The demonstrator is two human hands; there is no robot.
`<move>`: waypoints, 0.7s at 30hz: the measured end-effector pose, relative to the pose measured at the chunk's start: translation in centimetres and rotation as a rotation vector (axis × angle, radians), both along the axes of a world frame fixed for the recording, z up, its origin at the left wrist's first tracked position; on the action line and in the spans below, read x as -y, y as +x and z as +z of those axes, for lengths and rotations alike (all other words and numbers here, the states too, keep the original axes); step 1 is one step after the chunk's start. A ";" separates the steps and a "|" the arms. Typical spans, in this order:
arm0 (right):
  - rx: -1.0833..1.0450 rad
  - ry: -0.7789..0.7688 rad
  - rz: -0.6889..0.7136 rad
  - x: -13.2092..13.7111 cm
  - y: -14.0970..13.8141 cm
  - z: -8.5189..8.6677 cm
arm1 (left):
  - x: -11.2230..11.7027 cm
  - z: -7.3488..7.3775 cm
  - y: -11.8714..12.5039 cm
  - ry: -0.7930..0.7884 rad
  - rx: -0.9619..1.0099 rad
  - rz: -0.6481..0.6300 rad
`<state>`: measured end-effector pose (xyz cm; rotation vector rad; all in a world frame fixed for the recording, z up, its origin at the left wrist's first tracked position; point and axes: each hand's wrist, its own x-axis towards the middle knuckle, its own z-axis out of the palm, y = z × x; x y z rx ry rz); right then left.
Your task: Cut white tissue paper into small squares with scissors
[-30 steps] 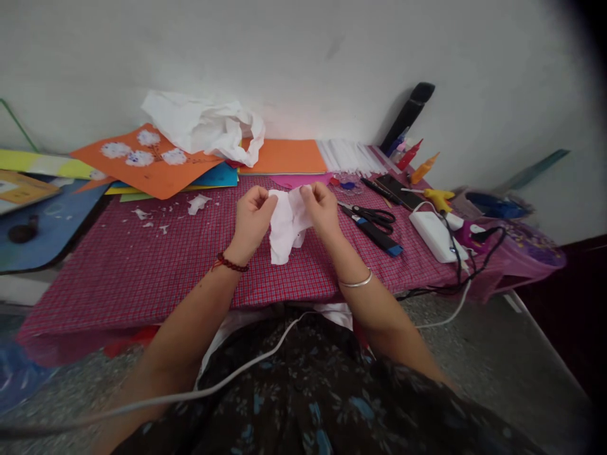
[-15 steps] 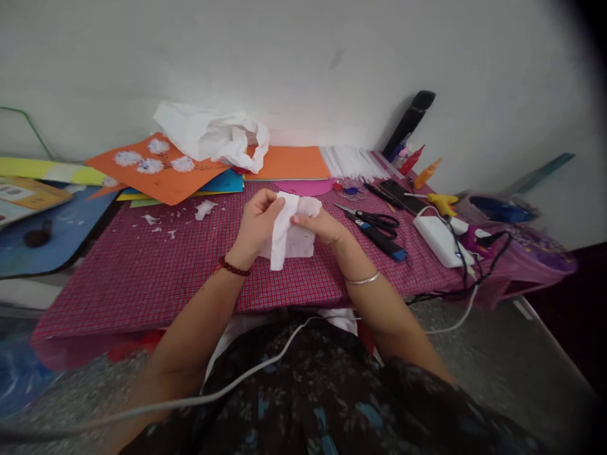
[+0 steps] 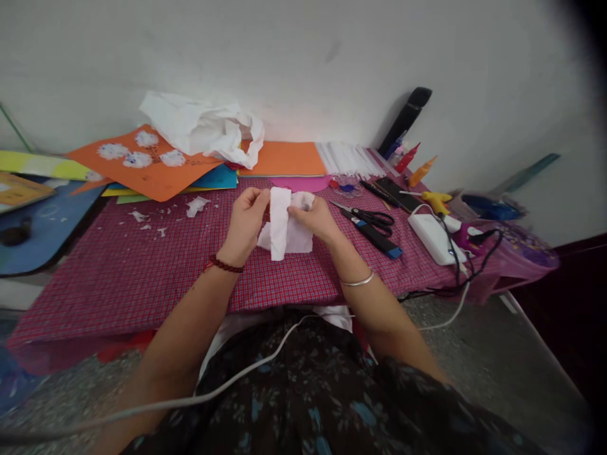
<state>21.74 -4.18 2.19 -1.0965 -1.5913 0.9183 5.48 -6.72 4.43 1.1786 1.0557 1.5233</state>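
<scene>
Between my hands, over the checked cloth, a folded strip of white tissue paper (image 3: pixel 279 227) hangs upright. My left hand (image 3: pixel 245 220) pinches at its upper left edge, thumb against the curled fingers. From the right, my right hand (image 3: pixel 317 218) grips the tissue with the thumb near the strip's edge and the fingers behind, partly hidden. A wider piece of white tissue (image 3: pixel 300 241) shows behind and below the strip; whether it is joined to the strip I cannot tell. Torn tissue scraps (image 3: pixel 196 206) lie to the left of my left hand.
Black scissors (image 3: pixel 374 218) and a blue-black cutter (image 3: pixel 377 239) lie right of my hands. Farther right are a phone (image 3: pixel 397 194), a yellow glue gun (image 3: pixel 437 202) and a white power strip (image 3: pixel 434 239) with cables. Orange paper (image 3: pixel 159 180) and crumpled tissue (image 3: pixel 203 129) sit at the back.
The strip has turned to face me more squarely and hangs straighter. My left thumb has slid off its front to the left edge. The view has shifted slightly.
</scene>
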 end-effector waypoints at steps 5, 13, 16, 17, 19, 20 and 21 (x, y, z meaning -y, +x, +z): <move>0.115 0.074 -0.061 -0.3 -0.1 -0.1 | -0.1 -0.8 -0.1 -0.014 -0.408 -0.097; 0.081 0.056 -0.067 -1.1 0.4 -0.9 | -0.3 -1.3 -0.5 0.035 -0.503 0.001; -0.040 0.029 0.072 -1.3 0.8 -0.7 | -0.3 -1.1 -0.4 0.046 -0.534 0.008; -0.080 0.023 0.115 -1.3 0.9 -0.6 | -0.3 -1.1 -0.4 0.052 -0.549 0.007; -0.135 0.019 0.142 -1.3 1.2 -0.4 | -0.3 -1.2 -0.3 0.063 -0.586 0.007; -0.146 0.021 0.125 -1.3 1.3 -0.4 | -0.3 -1.3 -0.3 0.065 -0.609 0.005; -0.143 0.024 0.101 -1.3 1.3 -0.3 | -0.3 -1.4 -0.2 0.066 -0.632 -0.001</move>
